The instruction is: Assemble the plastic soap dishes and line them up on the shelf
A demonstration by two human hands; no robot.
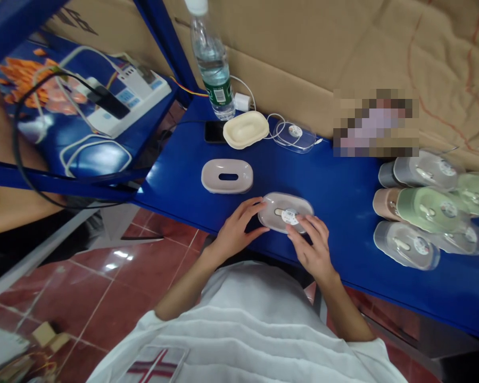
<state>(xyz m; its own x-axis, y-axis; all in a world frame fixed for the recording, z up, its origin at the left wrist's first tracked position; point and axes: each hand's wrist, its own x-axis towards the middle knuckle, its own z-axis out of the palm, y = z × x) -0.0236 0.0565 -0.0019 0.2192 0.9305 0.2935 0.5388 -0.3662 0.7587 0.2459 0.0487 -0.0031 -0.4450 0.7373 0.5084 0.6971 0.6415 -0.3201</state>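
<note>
A pale pinkish-grey oval box (269,215) under a clear cover lies near the table's front edge, with a round white label (290,216) on top. My left hand (239,226) grips its left end, thumb and fingers on opposite sides. On the right, my right hand (311,242) holds the box with fingertips at the label and right end. Just left of it sits a pale pink oval piece (207,176) with a dark slot in its middle. Behind that piece lies a cream oval tray (246,129), and beside the tray a clear oval cover (295,139) with a round label.
Several covered oval boxes (407,244) are stacked on the blue table (335,181) at right. A water bottle (215,66), a phone (214,132) and a white charger (242,101) stand along the back. A power strip (143,106) with cables lies on the left shelf.
</note>
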